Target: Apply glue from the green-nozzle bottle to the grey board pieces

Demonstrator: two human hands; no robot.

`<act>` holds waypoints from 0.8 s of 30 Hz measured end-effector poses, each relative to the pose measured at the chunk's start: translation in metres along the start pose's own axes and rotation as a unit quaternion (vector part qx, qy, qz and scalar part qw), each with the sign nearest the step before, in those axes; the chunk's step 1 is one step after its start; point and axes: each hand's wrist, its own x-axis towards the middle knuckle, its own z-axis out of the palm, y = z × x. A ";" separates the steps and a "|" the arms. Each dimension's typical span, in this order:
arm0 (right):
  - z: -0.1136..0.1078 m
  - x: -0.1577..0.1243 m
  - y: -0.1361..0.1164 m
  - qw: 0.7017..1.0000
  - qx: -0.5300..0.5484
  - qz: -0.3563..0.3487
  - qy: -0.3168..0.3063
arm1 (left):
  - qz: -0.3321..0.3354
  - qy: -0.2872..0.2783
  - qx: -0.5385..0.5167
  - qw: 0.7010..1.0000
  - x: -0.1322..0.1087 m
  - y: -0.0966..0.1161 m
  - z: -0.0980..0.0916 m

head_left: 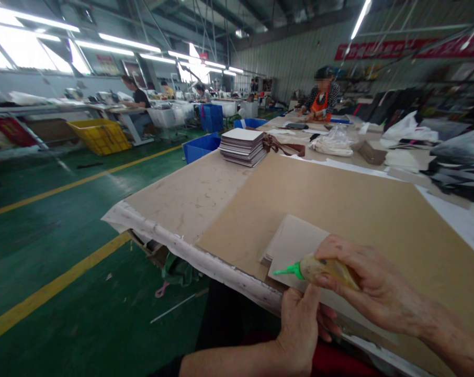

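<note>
My right hand [368, 280] is wrapped round a small yellowish glue bottle [319, 268] whose green nozzle points left over a grey card sheet [295, 243]. My left hand [300, 324] grips the near edge of that sheet at the table's front edge, fingers curled. The sheet tops a small pile of like sheets lying on a large brown board [339, 204].
A stack of cards [243, 146] with a brown strap lies farther back on the long table [190, 199]. A person in an orange apron [321, 99] works at the far end. Bags and dark material lie at the right. Blue bins [200, 146] and a yellow crate [99, 136] stand on the green floor at left.
</note>
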 end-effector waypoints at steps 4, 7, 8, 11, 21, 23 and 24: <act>-0.007 0.013 -0.005 0.999 -0.037 0.002 -0.039 | 0.005 0.000 -0.002 1.000 0.000 -0.002 0.001; -0.011 0.021 -0.007 0.997 -0.040 0.000 -0.064 | 0.007 0.004 -0.001 1.000 -0.001 -0.002 0.001; -0.011 0.023 -0.008 0.997 -0.041 -0.002 -0.068 | 0.006 0.008 0.003 1.000 -0.001 -0.002 0.001; -0.013 0.029 -0.007 0.995 -0.053 0.001 -0.079 | 0.002 0.014 0.009 1.000 -0.001 -0.001 0.001; -0.015 0.035 -0.007 0.994 -0.063 0.002 -0.087 | 0.002 -0.002 0.000 1.000 0.002 -0.002 0.001; -0.014 0.036 -0.006 0.995 -0.067 0.001 -0.078 | 0.001 -0.002 -0.003 1.000 0.002 -0.001 0.001; -0.014 0.036 -0.006 0.995 -0.072 0.001 -0.068 | 0.001 -0.001 -0.005 1.000 0.002 0.000 0.000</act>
